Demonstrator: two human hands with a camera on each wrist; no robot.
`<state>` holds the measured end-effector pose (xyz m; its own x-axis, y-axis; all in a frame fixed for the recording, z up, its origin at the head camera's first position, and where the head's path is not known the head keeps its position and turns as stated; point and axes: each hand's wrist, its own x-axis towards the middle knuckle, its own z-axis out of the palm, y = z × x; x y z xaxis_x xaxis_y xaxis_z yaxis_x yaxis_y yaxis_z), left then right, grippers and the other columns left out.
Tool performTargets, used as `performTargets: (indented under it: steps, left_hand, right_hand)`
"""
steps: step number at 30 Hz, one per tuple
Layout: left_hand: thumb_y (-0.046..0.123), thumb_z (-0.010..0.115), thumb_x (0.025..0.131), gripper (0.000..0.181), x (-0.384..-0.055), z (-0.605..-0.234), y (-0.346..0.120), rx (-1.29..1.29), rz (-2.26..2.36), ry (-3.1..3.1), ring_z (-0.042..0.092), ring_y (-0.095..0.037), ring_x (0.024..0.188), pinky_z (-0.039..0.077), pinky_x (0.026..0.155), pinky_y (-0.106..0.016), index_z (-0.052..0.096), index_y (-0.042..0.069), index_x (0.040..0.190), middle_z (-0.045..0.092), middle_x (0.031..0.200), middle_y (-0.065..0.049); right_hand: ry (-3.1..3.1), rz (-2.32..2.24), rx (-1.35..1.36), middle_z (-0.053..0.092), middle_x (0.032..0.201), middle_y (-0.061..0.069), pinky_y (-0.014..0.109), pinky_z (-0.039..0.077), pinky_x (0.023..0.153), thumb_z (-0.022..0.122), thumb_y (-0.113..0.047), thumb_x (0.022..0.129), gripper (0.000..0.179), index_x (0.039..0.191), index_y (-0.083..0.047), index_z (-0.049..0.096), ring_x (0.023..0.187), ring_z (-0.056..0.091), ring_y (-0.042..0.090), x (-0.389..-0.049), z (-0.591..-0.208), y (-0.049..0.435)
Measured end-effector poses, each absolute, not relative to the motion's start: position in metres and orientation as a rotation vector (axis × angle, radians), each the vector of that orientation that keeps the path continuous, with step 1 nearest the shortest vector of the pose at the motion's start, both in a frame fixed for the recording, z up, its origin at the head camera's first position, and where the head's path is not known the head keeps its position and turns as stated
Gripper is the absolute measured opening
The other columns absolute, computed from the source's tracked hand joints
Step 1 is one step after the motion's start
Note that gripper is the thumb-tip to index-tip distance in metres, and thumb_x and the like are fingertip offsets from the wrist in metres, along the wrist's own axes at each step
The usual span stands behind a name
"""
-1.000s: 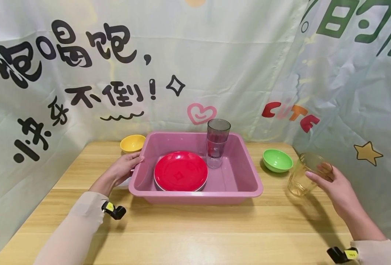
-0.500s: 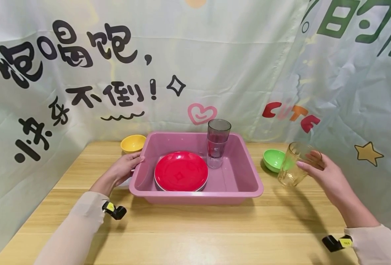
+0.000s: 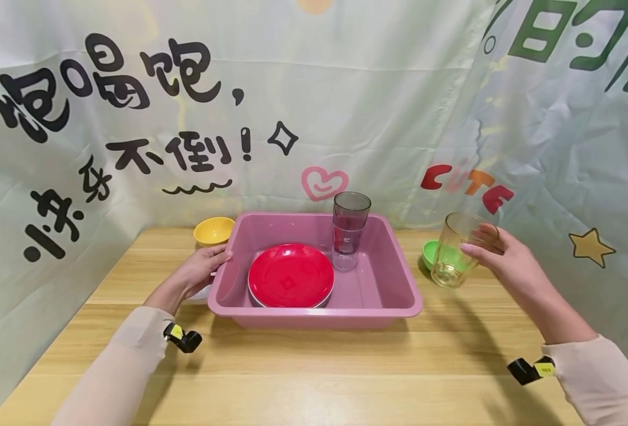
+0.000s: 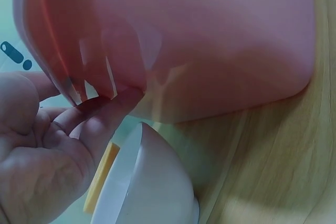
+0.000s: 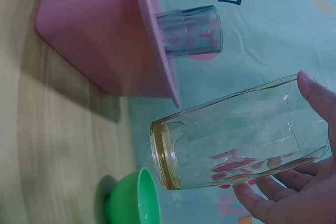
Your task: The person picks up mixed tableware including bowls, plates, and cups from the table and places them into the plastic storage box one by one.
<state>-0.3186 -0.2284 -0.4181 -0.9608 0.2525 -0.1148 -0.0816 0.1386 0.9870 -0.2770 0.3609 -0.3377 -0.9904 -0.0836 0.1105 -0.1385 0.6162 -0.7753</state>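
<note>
Right hand, grasping: 1 yellow glass by its upper part, right of the tub, above the bench, long axis roughly upright, mouth up. Left hand, farther from the glass: gripping the tub's left edge.

Soft shadows cross the brightly lit table.

Printed cloth behind a wooden table
</note>
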Motion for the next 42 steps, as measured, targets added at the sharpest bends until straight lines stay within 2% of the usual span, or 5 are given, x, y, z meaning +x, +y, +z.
performTargets:
  steps: [3,8,10,18,42]
  left_hand:
    - [0.021,0.045,0.106,0.053,-0.318,-0.417,-0.228,0.163,1.902,2.164,0.051,-0.038,0.121,0.054,0.087,-0.039,0.028,-0.003,0.151,0.041,0.141,-0.033]
    - [0.020,0.043,0.106,0.053,-0.317,-0.417,-0.229,0.187,1.873,2.185,0.054,-0.036,0.117,0.054,0.087,-0.040,0.027,-0.005,0.151,0.043,0.138,-0.034]
    - [0.020,0.042,0.106,0.053,-0.316,-0.415,-0.229,0.191,1.860,2.198,0.055,-0.035,0.116,0.053,0.087,-0.040,0.026,-0.005,0.151,0.044,0.137,-0.034]
    - [0.013,0.042,0.105,0.049,-0.312,-0.403,-0.230,0.200,1.676,2.358,0.058,-0.034,0.111,0.055,0.086,-0.041,0.031,-0.011,0.146,0.051,0.129,-0.033]
    - [0.033,0.059,0.098,0.059,-0.325,-0.327,-0.187,0.336,1.148,2.908,0.047,-0.039,0.128,0.040,0.105,-0.051,0.046,-0.005,0.140,0.049,0.141,-0.023]
  right_hand:
    - [-2.758,1.377,0.207,0.025,0.159,0.014,0.045,0.041,0.104,0.058,-0.047,0.096,0.087,0.157,-0.009,0.009,0.139,0.032,0.036,-0.279,-0.332,0.356]
    - [-2.736,1.467,0.246,0.027,0.158,0.010,0.008,0.042,0.087,0.059,-0.046,0.096,0.087,0.158,-0.011,0.009,0.137,0.037,0.025,-0.283,-0.324,0.347]
    - [-2.740,1.465,0.256,0.028,0.158,0.009,0.006,0.041,0.085,0.059,-0.046,0.095,0.087,0.158,-0.011,0.009,0.137,0.038,0.024,-0.283,-0.320,0.343]
    - [-2.729,1.523,0.284,0.028,0.158,0.007,0.053,0.030,0.111,0.063,-0.047,0.093,0.090,0.158,-0.012,0.011,0.142,0.029,0.029,-0.291,-0.305,0.325]
    - [-2.687,1.476,0.351,0.034,0.154,0.007,0.050,0.034,0.109,0.068,-0.049,0.089,0.090,0.156,-0.013,0.021,0.139,0.034,0.027,-0.308,-0.271,0.298]
